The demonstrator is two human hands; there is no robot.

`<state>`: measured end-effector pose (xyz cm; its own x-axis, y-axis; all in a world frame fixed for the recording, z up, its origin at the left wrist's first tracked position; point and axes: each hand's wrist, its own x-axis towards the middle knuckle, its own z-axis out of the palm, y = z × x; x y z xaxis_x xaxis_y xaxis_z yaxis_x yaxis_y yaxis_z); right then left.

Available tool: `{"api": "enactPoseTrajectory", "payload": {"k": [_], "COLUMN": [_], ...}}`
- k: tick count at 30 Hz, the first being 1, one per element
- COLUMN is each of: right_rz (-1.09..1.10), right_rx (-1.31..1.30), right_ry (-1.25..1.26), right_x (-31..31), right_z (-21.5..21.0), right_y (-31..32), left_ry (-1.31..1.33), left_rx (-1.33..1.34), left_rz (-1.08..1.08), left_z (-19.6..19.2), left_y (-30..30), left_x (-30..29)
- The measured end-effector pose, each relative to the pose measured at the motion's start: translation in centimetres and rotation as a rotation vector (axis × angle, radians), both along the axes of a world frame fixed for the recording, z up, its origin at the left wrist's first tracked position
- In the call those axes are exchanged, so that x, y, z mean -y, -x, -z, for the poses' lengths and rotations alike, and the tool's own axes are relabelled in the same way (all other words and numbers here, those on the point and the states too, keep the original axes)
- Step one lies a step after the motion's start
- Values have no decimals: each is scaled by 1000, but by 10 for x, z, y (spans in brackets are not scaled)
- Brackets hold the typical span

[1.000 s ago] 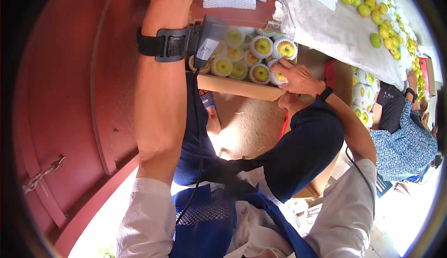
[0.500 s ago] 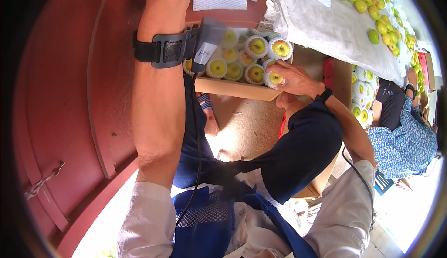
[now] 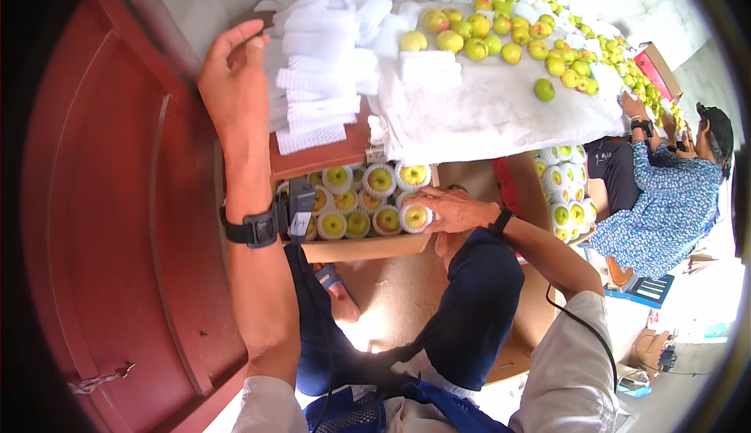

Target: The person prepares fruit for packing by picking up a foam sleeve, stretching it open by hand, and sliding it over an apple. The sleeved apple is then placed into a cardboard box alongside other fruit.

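My left hand (image 3: pixel 235 81) is raised, fingers apart, next to a stack of white foam net sleeves (image 3: pixel 321 93) on the table; it holds nothing. My right hand (image 3: pixel 454 208) rests on a yellow-green fruit in a white foam net (image 3: pixel 415 216) at the right edge of an open cardboard box (image 3: pixel 368 247). The box sits below the table and holds rows of netted fruit (image 3: pixel 360 198). Both wrists carry black bands.
A white cloth-covered table (image 3: pixel 485 112) bears many loose yellow-green fruits (image 3: pixel 501 30). A red door (image 3: pixel 117 222) stands at the left. Another person in a blue patterned shirt (image 3: pixel 665 206) sits at right beside a second box of netted fruit (image 3: pixel 559 190).
The view has tilted up, showing more of the table. My left hand has come into view by the foam sleeves. My right hand stays on the netted fruit at the box's right edge.
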<state>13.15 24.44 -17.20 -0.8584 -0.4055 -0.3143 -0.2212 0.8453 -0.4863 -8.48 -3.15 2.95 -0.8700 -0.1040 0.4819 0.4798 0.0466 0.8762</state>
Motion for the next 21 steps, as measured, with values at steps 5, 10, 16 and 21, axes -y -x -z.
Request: {"api": "enactPoseTrajectory", "payload": {"k": [5, 10, 16, 21], "right_rz": [123, 461, 815, 883], "right_rx": [-71, -147, -409, -648], "right_ry": [330, 650, 724, 307], "right_x": [-16, -22, -91, -122], "right_z": [-33, -97, -80, -64], "right_y": [-6, 4, 81, 127], "left_ry": [-31, 176, 130, 63], "left_rx": [-48, -222, -636, -687], "left_rz": [388, 799, 1237, 1247], "left_z": [-14, -42, -72, -69], "left_y": [-32, -143, -243, -267], "left_x": [-17, -60, -60, -60]}}
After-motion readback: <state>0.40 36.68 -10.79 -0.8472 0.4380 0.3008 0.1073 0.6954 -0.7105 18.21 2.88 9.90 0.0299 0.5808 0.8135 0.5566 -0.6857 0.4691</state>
